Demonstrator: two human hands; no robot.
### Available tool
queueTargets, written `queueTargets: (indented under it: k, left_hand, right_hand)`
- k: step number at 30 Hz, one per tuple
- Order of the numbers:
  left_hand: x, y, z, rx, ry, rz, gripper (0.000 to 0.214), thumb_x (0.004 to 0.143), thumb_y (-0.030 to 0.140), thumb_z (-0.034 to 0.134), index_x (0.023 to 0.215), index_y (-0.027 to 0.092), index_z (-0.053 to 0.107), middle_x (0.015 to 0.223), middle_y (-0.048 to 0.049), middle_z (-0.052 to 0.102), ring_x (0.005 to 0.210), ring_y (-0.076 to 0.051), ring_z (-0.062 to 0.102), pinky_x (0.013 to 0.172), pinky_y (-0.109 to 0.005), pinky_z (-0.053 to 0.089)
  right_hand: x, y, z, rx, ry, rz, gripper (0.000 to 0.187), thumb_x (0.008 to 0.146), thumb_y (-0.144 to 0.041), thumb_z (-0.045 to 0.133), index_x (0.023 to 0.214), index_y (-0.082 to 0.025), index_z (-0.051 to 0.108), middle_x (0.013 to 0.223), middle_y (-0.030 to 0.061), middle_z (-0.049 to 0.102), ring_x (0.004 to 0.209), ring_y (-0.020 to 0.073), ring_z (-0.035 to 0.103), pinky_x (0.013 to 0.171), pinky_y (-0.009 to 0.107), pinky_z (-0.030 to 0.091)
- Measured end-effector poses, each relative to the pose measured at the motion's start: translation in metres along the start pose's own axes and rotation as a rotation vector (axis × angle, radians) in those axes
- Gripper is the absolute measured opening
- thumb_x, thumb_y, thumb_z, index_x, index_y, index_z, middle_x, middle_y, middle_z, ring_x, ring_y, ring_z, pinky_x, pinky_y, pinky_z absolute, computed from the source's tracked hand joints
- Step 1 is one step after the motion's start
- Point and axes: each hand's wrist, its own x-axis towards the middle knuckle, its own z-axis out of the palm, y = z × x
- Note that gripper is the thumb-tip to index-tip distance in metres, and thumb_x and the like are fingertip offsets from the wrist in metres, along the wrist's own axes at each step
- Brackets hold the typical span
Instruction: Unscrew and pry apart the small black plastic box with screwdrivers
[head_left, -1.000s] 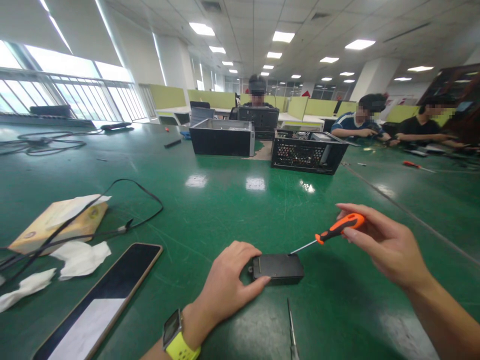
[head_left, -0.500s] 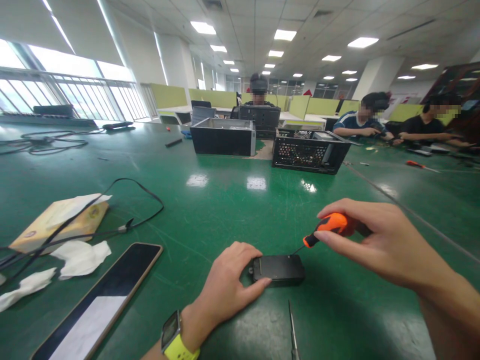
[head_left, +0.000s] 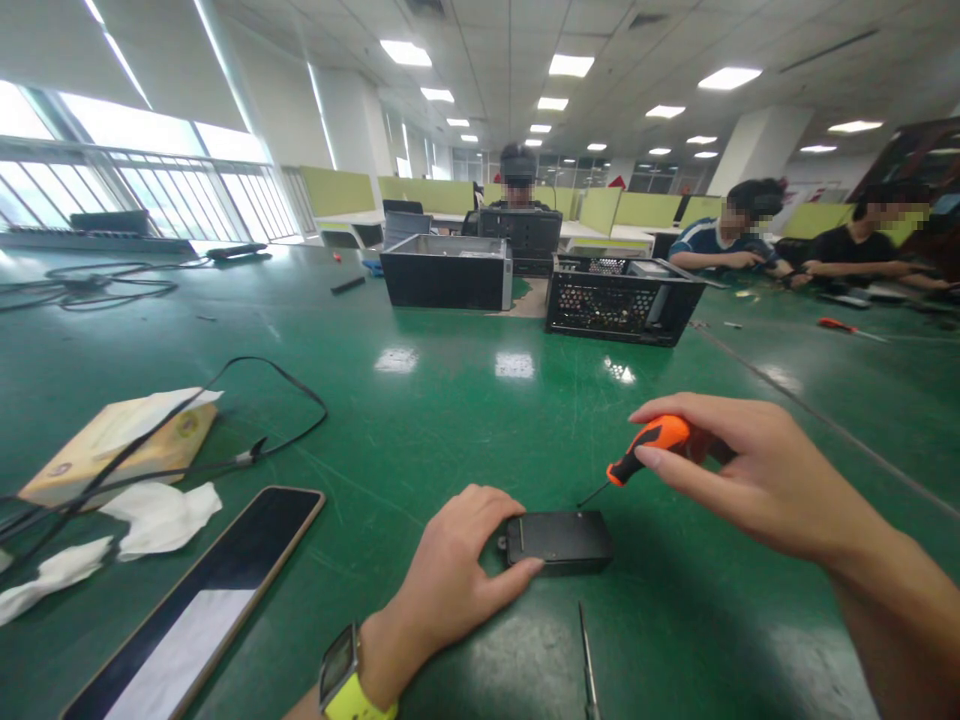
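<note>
A small flat black box (head_left: 559, 540) lies on the green table (head_left: 480, 420) in front of me. My left hand (head_left: 454, 575), with a yellow-strapped watch on the wrist, grips the box's left end between thumb and fingers. My right hand (head_left: 750, 475) pinches the orange handle of a small screwdriver (head_left: 641, 452). Its thin shaft slants down to the left, with the tip just above the box's far edge.
A thin metal tool (head_left: 586, 660) lies on the table below the box. At left are a phone (head_left: 202, 600), crumpled tissues (head_left: 157, 515), a brown card (head_left: 112, 445) and a black cable (head_left: 285, 400). Two black computer cases (head_left: 540, 285) stand farther back. Three people sit at the far side.
My right hand has shifted left and turned over the screwdriver handle, raising it steeper. The tip has drawn back slightly from the box. My left hand stays on the box.
</note>
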Motion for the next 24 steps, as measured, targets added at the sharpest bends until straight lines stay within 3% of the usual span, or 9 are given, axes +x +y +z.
queueTargets:
  k: [5, 16, 22, 24]
  left_hand:
    - [-0.0013, -0.0004, -0.0001, -0.006, -0.007, -0.003, 0.03, 0.081, 0.03, 0.072, 0.106, 0.018, 0.061, 0.103, -0.0077, 0.065, 0.094, -0.026, 0.061, 0.083, -0.042, 0.05]
    - [-0.0001, 0.0008, -0.0013, -0.011, -0.002, -0.002, 0.029, 0.08, 0.029, 0.073, 0.105, 0.019, 0.062, 0.101, -0.0081, 0.066, 0.092, -0.026, 0.061, 0.082, -0.042, 0.051]
    - [-0.0005, -0.0003, -0.0011, -0.009, -0.008, -0.002, 0.03, 0.081, 0.031, 0.072, 0.106, 0.018, 0.061, 0.102, -0.0087, 0.066, 0.093, -0.026, 0.061, 0.082, -0.043, 0.051]
    - [0.0, -0.0009, -0.001, -0.009, -0.008, -0.003, 0.03, 0.081, 0.031, 0.072, 0.106, 0.018, 0.061, 0.102, -0.0086, 0.066, 0.093, -0.026, 0.061, 0.083, -0.043, 0.051]
  right_hand:
    - [-0.0016, 0.0005, -0.0057, -0.016, 0.035, 0.018, 0.023, 0.087, -0.04, 0.061, 0.098, -0.021, 0.068, 0.073, -0.0008, 0.068, 0.054, 0.0128, 0.059, 0.052, 0.026, 0.045]
    - [-0.0006, 0.0045, -0.0027, 0.0, 0.012, 0.014, 0.022, 0.088, -0.039, 0.059, 0.098, -0.021, 0.066, 0.072, -0.0014, 0.067, 0.054, 0.0118, 0.059, 0.054, 0.026, 0.047]
    - [-0.003, 0.0027, -0.0054, 0.048, 0.012, -0.079, 0.026, 0.088, -0.028, 0.058, 0.113, -0.025, 0.064, 0.092, 0.0, 0.071, 0.072, 0.013, 0.066, 0.064, 0.025, 0.051]
    - [-0.004, 0.0016, -0.0039, 0.075, 0.048, -0.081, 0.031, 0.086, -0.029, 0.062, 0.116, -0.025, 0.063, 0.088, -0.0009, 0.072, 0.068, 0.0119, 0.066, 0.061, 0.023, 0.05]
